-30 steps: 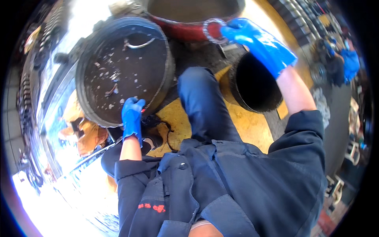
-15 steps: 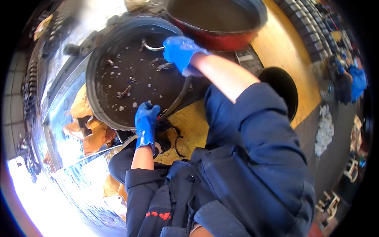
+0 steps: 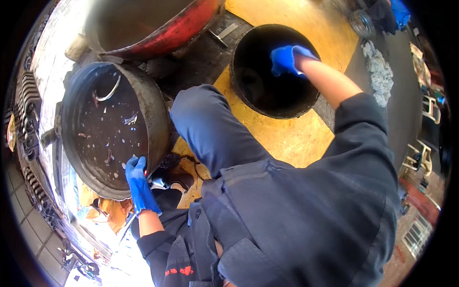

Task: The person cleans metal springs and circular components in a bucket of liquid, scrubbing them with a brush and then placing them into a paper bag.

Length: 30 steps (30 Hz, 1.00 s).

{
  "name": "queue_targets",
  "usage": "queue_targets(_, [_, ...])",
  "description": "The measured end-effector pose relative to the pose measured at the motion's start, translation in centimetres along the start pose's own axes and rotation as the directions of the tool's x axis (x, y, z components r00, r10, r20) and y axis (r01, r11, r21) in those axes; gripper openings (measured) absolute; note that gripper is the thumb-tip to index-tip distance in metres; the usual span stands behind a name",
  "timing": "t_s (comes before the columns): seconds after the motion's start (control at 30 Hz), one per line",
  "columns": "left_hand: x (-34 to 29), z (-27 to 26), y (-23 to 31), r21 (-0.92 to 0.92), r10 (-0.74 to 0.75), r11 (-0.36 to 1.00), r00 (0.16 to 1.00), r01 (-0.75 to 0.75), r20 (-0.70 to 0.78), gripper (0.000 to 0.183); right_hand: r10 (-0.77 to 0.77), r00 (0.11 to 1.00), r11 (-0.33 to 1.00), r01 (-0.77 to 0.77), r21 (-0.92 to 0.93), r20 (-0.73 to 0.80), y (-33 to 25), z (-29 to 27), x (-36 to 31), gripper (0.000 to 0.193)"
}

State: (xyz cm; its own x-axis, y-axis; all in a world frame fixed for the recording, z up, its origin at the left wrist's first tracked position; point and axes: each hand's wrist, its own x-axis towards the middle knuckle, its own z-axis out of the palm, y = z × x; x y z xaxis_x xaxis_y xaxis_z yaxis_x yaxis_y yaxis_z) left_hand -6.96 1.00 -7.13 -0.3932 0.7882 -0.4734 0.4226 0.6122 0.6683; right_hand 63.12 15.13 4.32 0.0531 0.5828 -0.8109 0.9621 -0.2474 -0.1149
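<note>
Left hand: at tub's near edge; grip unclear.
Right hand: inside bucket, toward right rim; grip unclear.
Pale curved strip: in tub, near far edge.

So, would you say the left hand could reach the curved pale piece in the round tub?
Probably, with a stretch: the left hand is at the near side of the round tub, with only small scraps between it and the curved pale piece.
</note>
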Motion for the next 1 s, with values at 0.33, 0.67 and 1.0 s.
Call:
queue_targets(0.33, [-4.0, -1.2, 1.9, -0.092, -0.164, 0.983, 0.986, 0.161, -0.025, 0.052, 0.117, 0.850, 0.896, 0.133, -0.424, 0.513, 3.2, 13.3, 17.2, 0.034])
queue_targets(0.67, [-4.9, 0.0, 5.0, -0.085, -0.266, 0.960, 0.964, 0.266, 0.007, 0.054, 0.287, 0.919, 0.931, -0.202, -0.305, 0.269, 4.9, 17.1, 19.1, 0.031])
queue_targets(1.0, [-4.6, 0.4, 4.2, -0.134, -0.192, 0.973, 0.981, 0.187, -0.026, 0.050, 0.155, 0.988, 0.986, -0.156, 0.065, 0.019, 8.1, 5.7, 9.0, 0.029])
